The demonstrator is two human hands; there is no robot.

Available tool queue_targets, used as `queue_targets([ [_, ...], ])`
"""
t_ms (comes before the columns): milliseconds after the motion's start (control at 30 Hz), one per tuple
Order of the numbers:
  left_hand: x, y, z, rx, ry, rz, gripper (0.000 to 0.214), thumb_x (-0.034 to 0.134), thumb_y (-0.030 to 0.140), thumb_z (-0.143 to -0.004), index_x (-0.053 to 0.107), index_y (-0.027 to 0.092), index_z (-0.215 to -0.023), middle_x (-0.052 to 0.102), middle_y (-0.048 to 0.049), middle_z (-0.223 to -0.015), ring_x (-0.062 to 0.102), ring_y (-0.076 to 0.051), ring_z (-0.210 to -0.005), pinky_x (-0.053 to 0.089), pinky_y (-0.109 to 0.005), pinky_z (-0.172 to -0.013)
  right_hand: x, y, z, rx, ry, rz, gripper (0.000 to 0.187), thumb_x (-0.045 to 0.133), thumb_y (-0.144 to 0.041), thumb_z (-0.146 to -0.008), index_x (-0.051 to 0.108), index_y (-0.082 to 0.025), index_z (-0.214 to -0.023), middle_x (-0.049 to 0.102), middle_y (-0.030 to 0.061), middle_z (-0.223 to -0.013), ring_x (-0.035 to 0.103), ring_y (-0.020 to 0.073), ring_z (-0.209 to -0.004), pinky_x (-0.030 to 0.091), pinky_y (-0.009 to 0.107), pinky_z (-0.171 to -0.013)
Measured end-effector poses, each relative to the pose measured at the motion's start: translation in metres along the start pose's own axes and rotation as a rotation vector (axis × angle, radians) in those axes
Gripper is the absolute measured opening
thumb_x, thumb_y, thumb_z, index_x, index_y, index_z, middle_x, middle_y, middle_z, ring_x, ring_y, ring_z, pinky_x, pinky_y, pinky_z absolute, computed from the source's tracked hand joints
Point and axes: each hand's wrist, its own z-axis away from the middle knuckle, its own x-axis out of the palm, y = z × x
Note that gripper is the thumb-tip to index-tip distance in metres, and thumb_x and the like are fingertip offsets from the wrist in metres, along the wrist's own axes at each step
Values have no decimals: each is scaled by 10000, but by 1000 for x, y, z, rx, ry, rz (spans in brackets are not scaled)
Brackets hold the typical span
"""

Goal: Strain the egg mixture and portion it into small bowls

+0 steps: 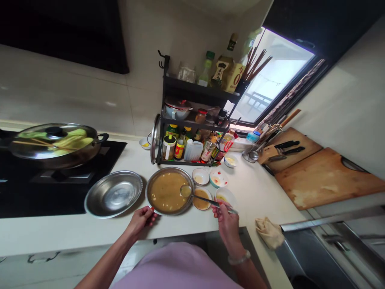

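Note:
A wide metal bowl (151, 181) of yellow-brown soup stands near the counter's front edge. My left hand (141, 220) grips its near rim, fingers closed on it. My right hand (226, 218) is closed on the handle of a metal ladle (192, 193), whose filled scoop hovers over the bowl's right rim. Just right of it sits a small white bowl (201, 199) holding some of the same soup. Another small bowl (226, 196) is beside my right hand.
An empty steel basin (113, 194) lies left of the soup. A lidded pan (54, 143) sits on the black hob. A spice rack (192, 132), small dishes (218, 177), a chopping board (327, 178), a knife block (275, 151), a cloth (270, 232) and a sink (345, 249) lie right.

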Motion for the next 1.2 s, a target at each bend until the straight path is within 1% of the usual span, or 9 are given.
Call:
queue_targets([
  [133, 2, 0, 2, 4, 26, 6, 438, 828, 471, -459, 578, 144, -608, 629, -11, -576, 510, -91, -493, 406, -207, -462, -28, -21, 0, -5, 51, -5, 239, 726, -329, -660, 665, -152, -809, 671, 45, -623, 560, 143, -513, 426, 246, -463],
  [333, 4, 3, 5, -16, 50, -6, 391, 824, 418, -482, 594, 144, -638, 636, -8, -582, 516, -89, -488, 418, -205, -467, -86, -40, -3, -119, 241, 6, 317, 759, -337, -625, 657, -126, -838, 689, 64, -639, 583, 138, -528, 451, 234, -483],
  [500, 3, 1, 4, -3, 43, -13, 405, 825, 428, -472, 592, 144, -642, 629, -3, -579, 515, -89, -493, 419, -204, -467, -116, -36, -3, -242, 371, 224, 361, 724, -429, -660, 646, -125, -840, 668, 44, -604, 579, 146, -493, 475, 263, -481],
  [600, 3, 1, 4, 5, 22, -16, 418, 825, 440, -465, 590, 144, -643, 628, -6, -580, 513, -92, -487, 415, -210, -459, -124, -26, 0, -312, 367, 404, 374, 673, -472, -709, 660, -134, -868, 653, 29, -606, 574, 147, -490, 494, 284, -505],
  [733, 5, 5, 7, 1, 16, -7, 405, 828, 419, -473, 584, 145, -644, 629, -7, -580, 512, -89, -481, 412, -208, -459, -128, -15, 10, -433, 220, 532, 316, 637, -447, -757, 693, -181, -918, 669, 44, -739, 576, 154, -549, 509, 307, -548],
  [833, 7, 8, 9, -11, 21, -23, 368, 811, 401, -520, 572, 144, -631, 629, -16, -587, 519, -89, -479, 411, -208, -463, -125, -16, 19, -500, 71, 601, 252, 641, -412, -762, 724, -225, -910, 678, 68, -864, 596, 183, -643, 517, 333, -596],
  [933, 6, 9, 9, -17, 13, -42, 341, 791, 389, -566, 565, 143, -630, 636, -27, -612, 530, -91, -487, 409, -206, -461, -107, -20, 27, -506, 2, 601, 236, 643, -390, -771, 730, -250, -940, 675, 71, -905, 599, 200, -690, 523, 350, -635],
  [1067, 3, 8, 6, -27, -12, -46, 343, 792, 391, -585, 560, 143, -635, 634, -22, -609, 523, -83, -489, 406, -198, -461, -60, -13, 31, -457, -23, 520, 220, 606, -365, -818, 715, -237, -960, 671, 39, -796, 580, 162, -583, 525, 329, -604],
  [1200, 0, 6, 3, -22, -52, -28, 375, 804, 416, -572, 558, 142, -644, 631, -17, -603, 515, -78, -490, 396, -195, -459, -7, 9, 27, -428, -161, 411, 219, 579, -358, -838, 712, -218, -941, 662, 25, -721, 591, 147, -550, 528, 308, -572],
])
